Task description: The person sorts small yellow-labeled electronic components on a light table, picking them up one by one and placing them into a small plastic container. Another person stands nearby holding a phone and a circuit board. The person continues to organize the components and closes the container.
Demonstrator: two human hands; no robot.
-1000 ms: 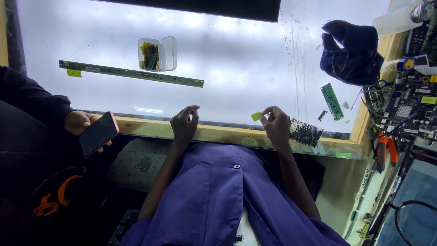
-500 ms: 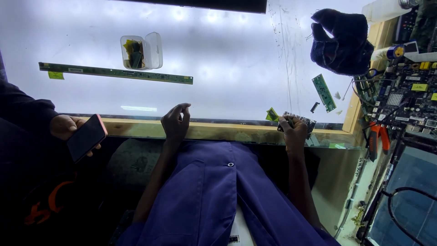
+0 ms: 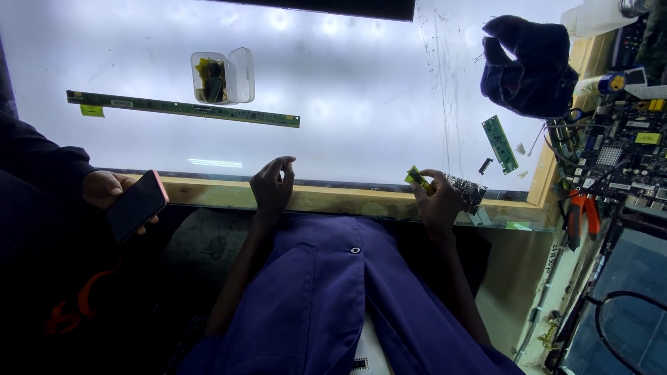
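at the nine o'clock edge of the view a co-worker's hand (image 3: pixel 104 189) holds a dark phone (image 3: pixel 137 205), apart from the person's own hands. on the lit worktop (image 3: pixel 361 90), toward eleven o'clock, a long narrow green board strip (image 3: pixel 182 108) lies with its long axis running nine to three, and a small clear container (image 3: pixel 222 76) stands just beyond it. near the wooden front edge (image 3: pixel 333 200), the left hand (image 3: pixel 272 187) hovers with its fingers (image 3: pixel 278 165) loosely curled and holding nothing. at its three o'clock, well apart, the right hand (image 3: pixel 439 201) has its fingers (image 3: pixel 431 176) pinched on a small yellow-green strip (image 3: pixel 419 179), whose long axis runs from ten to four o'clock, its free end pointing back toward the left hand. just behind that hand lies a dark ribbed piece (image 3: pixel 467 192). farther on, toward one o'clock, rests a short green board (image 3: pixel 499 144), tilted, nearer the right hand than the left, with a dark blue cloth (image 3: pixel 531 69) beyond it.
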